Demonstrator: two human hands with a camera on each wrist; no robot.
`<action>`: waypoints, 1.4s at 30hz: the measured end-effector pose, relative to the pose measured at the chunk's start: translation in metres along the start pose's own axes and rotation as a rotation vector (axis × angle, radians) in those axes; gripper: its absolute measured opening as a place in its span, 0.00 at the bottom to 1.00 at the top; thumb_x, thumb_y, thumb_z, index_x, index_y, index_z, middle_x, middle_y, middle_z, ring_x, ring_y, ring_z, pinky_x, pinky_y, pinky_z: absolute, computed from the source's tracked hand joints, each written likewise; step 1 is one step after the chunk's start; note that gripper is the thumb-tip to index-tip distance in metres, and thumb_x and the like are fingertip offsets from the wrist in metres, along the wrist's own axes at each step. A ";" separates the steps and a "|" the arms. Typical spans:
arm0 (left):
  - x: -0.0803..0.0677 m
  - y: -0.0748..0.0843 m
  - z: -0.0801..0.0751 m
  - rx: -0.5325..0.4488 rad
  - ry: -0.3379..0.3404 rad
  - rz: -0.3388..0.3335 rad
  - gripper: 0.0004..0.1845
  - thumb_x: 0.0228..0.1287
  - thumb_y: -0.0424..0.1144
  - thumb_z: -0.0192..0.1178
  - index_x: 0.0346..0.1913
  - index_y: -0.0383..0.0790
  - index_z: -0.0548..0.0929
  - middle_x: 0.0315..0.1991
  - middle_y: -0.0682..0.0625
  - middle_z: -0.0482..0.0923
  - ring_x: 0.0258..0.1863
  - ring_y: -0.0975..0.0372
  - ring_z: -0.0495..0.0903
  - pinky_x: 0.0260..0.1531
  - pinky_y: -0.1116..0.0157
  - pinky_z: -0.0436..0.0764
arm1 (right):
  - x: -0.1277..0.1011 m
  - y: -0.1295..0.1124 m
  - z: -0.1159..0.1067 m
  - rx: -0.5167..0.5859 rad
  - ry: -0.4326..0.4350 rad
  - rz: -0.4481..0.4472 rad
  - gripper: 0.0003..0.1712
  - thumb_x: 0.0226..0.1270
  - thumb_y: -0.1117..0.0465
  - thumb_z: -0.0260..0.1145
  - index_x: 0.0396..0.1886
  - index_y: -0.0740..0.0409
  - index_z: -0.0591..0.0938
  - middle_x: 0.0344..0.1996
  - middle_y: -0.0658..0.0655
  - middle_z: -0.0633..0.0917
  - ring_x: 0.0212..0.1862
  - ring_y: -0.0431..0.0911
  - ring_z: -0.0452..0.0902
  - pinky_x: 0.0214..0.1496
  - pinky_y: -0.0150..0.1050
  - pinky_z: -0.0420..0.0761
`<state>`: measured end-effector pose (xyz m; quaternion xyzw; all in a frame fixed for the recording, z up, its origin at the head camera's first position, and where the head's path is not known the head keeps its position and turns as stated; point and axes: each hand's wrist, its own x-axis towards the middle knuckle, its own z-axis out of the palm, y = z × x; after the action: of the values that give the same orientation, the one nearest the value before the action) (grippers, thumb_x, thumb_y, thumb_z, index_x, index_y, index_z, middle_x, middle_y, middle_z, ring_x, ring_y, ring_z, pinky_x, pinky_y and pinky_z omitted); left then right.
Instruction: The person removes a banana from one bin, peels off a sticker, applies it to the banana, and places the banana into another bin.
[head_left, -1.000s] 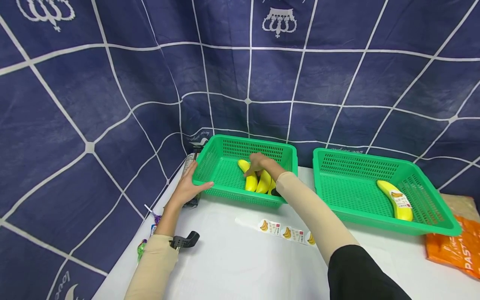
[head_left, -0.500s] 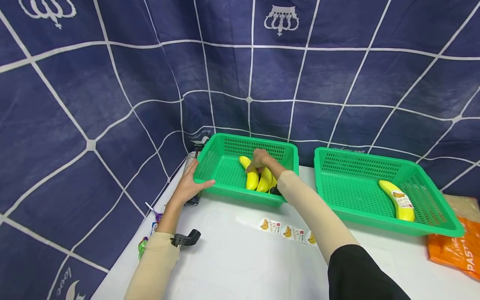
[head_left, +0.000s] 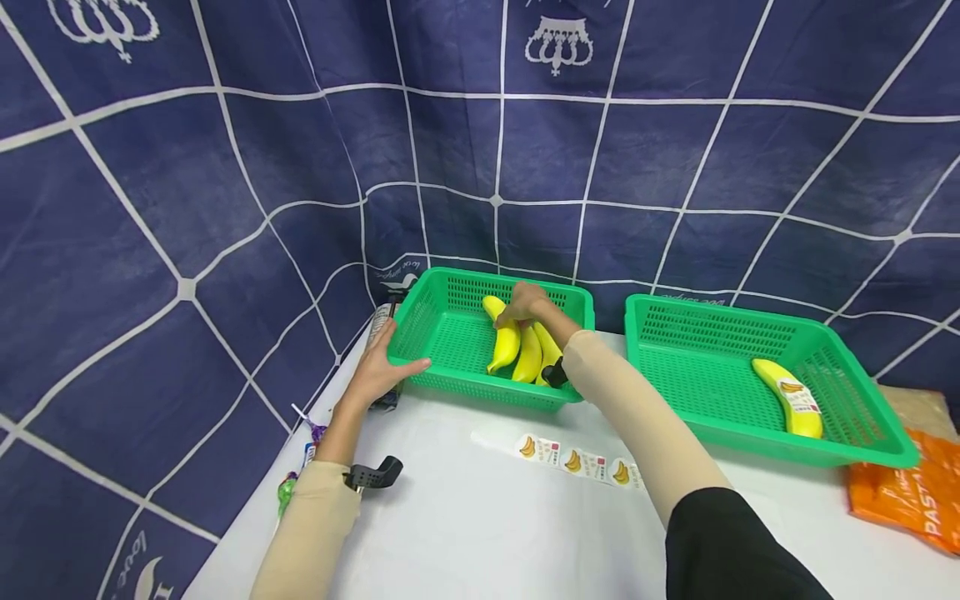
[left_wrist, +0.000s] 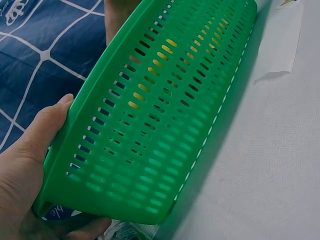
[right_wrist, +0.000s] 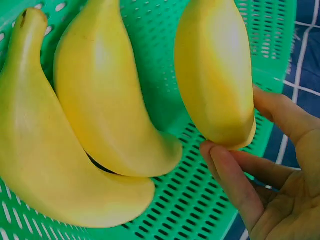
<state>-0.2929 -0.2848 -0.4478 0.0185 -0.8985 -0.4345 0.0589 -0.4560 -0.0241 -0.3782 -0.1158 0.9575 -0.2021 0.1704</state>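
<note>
Fingers of the right hand point(head_left: 525, 302) pinch a yellow banana point(right_wrist: 215, 75), probably for control | beside them, two loose bananas point(right_wrist: 97, 90) share its green basket point(head_left: 480, 389) | leftward, the left hand point(head_left: 375, 371) spreads wide against that basket's corner, seemingly steadying it | farther right, another green basket point(head_left: 697, 375) holds a labelled banana point(head_left: 787, 392)

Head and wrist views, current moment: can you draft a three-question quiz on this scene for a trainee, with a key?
1. Multiple choice: what does the right hand hold? a) a strip of stickers; b) a banana; c) an orange bag.
2. True or false: the left hand touches the left green basket.
3. Count: how many bananas show across the left green basket and the right green basket, the held one included?

Key: 1: b. 2: true, at its left end. 3: four, three at the left and one at the right.
</note>
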 end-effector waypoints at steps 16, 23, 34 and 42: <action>0.001 0.002 0.000 0.001 -0.003 -0.014 0.61 0.51 0.63 0.69 0.79 0.47 0.41 0.81 0.50 0.36 0.78 0.44 0.40 0.72 0.36 0.50 | -0.044 0.009 -0.035 0.092 0.067 -0.002 0.25 0.47 0.50 0.79 0.17 0.55 0.71 0.17 0.53 0.79 0.29 0.49 0.87 0.32 0.34 0.86; 0.001 0.004 0.000 -0.002 -0.011 -0.014 0.61 0.52 0.62 0.69 0.79 0.45 0.41 0.81 0.49 0.35 0.78 0.43 0.39 0.72 0.36 0.49 | -0.071 0.016 -0.049 0.033 0.078 0.011 0.24 0.48 0.46 0.78 0.21 0.57 0.75 0.17 0.52 0.80 0.20 0.42 0.83 0.26 0.30 0.81; 0.002 0.000 0.000 -0.003 -0.020 -0.036 0.62 0.52 0.63 0.68 0.79 0.47 0.39 0.81 0.49 0.33 0.78 0.43 0.38 0.72 0.36 0.49 | -0.115 0.034 -0.052 0.033 0.103 0.032 0.24 0.49 0.46 0.77 0.14 0.54 0.73 0.14 0.52 0.80 0.31 0.51 0.88 0.43 0.41 0.84; 0.002 0.001 0.001 -0.011 -0.023 -0.025 0.62 0.53 0.62 0.68 0.79 0.46 0.38 0.81 0.48 0.32 0.78 0.43 0.37 0.71 0.35 0.49 | -0.143 0.046 -0.055 0.053 0.090 0.058 0.23 0.50 0.45 0.76 0.15 0.55 0.77 0.15 0.52 0.82 0.35 0.52 0.88 0.29 0.32 0.79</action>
<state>-0.2948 -0.2837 -0.4468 0.0245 -0.8964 -0.4404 0.0433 -0.3525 0.0771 -0.3105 -0.0743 0.9614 -0.2274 0.1361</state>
